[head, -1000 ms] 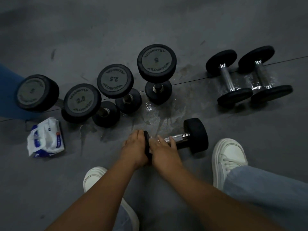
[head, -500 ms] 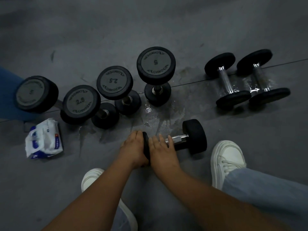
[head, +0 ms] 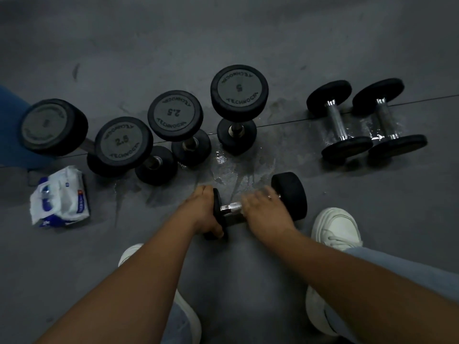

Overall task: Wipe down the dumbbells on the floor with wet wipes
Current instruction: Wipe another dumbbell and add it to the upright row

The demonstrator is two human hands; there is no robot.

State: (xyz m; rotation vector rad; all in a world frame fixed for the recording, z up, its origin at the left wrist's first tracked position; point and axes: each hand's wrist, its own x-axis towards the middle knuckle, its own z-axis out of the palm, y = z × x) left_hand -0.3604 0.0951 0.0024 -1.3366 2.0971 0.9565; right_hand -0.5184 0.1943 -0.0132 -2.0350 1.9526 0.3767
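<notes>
One dumbbell (head: 289, 194) was laid on its side on the grey floor (head: 223, 33), just ahead of two white shoes (head: 335, 228) and between the person's forearms. Its left head was gripped by the left hand (head: 203, 212), the fingers curled over the rim and the thumb tucked beneath. The right hand (head: 265, 212) was spread over the chrome handle (head: 231, 208), its fingers stretched out toward the right head. That hand was blurred, and whether a wipe was pressed beneath it could not be told.

Four upright dumbbells were stood on end in a row behind. One with an unreadable label (head: 53, 126) was seen at the far left, then two marked 2.5 (head: 124, 145) (head: 175, 115), then one marked 5 (head: 239, 89). A wet patch (head: 238, 167) was spread on the floor between that row and the held dumbbell.

Two smaller dumbbells (head: 340, 122) (head: 390, 115) were laid side by side, well apart to the right, with wet gleams around their handles. A pack of wet wipes (head: 60, 197) was left on the floor at the left, near the upright row.
</notes>
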